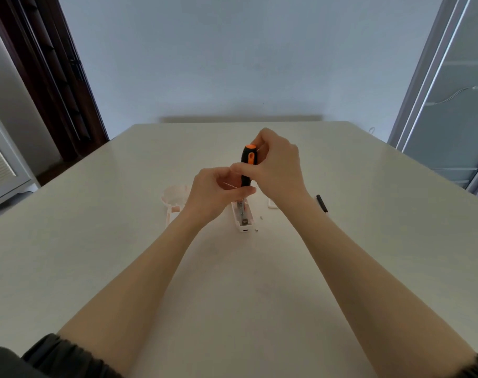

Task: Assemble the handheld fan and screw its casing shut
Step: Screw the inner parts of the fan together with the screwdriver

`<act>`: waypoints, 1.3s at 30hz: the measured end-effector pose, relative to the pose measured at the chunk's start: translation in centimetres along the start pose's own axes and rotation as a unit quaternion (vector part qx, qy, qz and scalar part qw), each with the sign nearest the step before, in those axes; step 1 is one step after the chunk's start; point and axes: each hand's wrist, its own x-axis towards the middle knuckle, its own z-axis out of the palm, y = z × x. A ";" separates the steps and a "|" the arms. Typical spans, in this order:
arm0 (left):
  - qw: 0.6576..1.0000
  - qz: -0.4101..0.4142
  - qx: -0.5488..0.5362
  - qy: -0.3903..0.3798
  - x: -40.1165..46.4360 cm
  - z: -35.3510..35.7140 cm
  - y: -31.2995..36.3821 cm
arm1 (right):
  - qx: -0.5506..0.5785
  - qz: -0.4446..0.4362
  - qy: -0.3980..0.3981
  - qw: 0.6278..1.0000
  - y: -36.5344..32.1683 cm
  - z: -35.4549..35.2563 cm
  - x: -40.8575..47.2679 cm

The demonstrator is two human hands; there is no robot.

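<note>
A black and orange screwdriver (248, 165) stands upright over the open white fan handle (243, 217), whose metal innards show. My right hand (276, 167) grips the screwdriver's handle near the top. My left hand (213, 190) pinches the lower end of the handle just above the shaft. The tip is inside the open casing. The other casing half with the round pink fan head (174, 197) lies to the left, partly hidden behind my left hand. Two small screws (259, 224) lie on the table right of the handle.
A black stick-like tool (322, 203) lies to the right behind my right wrist, and a small white part (272, 204) peeks out beside it. The pale table (232, 282) reaches to a wall at the back.
</note>
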 end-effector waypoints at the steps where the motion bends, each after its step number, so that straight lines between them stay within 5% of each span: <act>1: 1.000 -0.002 -0.005 -0.005 0.0 0.0 0.0 | -0.001 0.001 0.005 1.000 0.1 0.0 0.0; 11: 0.997 -0.014 -0.070 -0.018 -0.2 -0.5 0.0 | 0.092 0.020 -0.155 0.983 -0.5 -0.6 0.3; 31: 1.000 -0.008 0.001 0.000 -0.3 -0.4 0.3 | -0.011 -0.013 -0.028 0.999 0.2 -0.3 0.1; 39: 0.999 -0.015 -0.032 -0.001 -0.2 -0.4 -0.1 | 0.047 0.025 -0.082 0.995 -0.2 -0.4 0.2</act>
